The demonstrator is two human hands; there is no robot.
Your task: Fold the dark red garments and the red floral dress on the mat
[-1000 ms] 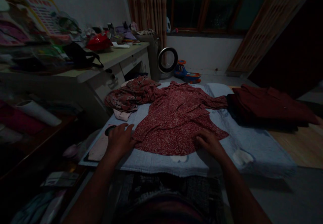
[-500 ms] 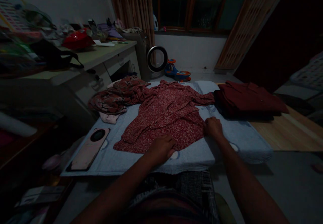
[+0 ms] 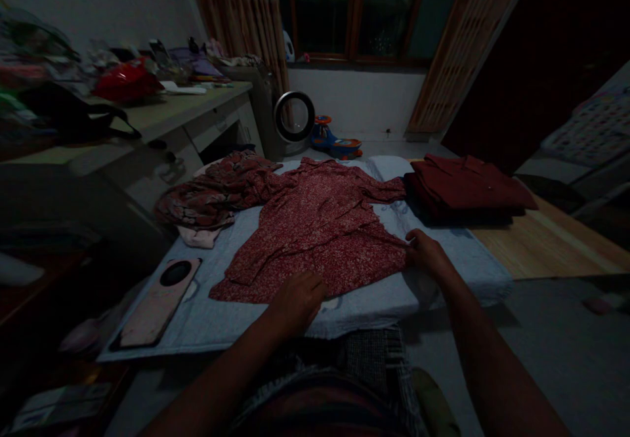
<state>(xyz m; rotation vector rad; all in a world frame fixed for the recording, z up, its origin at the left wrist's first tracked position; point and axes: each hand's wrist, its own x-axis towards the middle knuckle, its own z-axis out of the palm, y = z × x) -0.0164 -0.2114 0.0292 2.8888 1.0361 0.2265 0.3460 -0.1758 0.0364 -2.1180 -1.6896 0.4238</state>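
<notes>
A red shirt with a small white floral print (image 3: 319, 227) lies spread on a light blue cloth (image 3: 231, 322), its collar end away from me. My right hand (image 3: 427, 253) pinches the shirt's lower right corner, drawing the edge out taut. Over the near hem lies my left hand (image 3: 300, 298), its fingers bent together on the fabric; the fingertips are partly hidden. Wrinkles run across the shirt's body, and one sleeve points right. Its other sleeve merges with a crumpled patterned garment (image 3: 207, 191) at the left.
A pink phone-shaped object with a round dark camera disc (image 3: 157, 306) lies at the cloth's left edge. Folded dark red clothes (image 3: 472, 184) are stacked at right on the wooden board (image 3: 551, 243). A cluttered desk (image 3: 216, 105) stands left; a ride-on toy (image 3: 337, 143) sits beyond.
My right hand has pulled the shirt's lower right corner outward to the right, stretching that side. My left hand stays at the near hem. The view has shifted slightly.
</notes>
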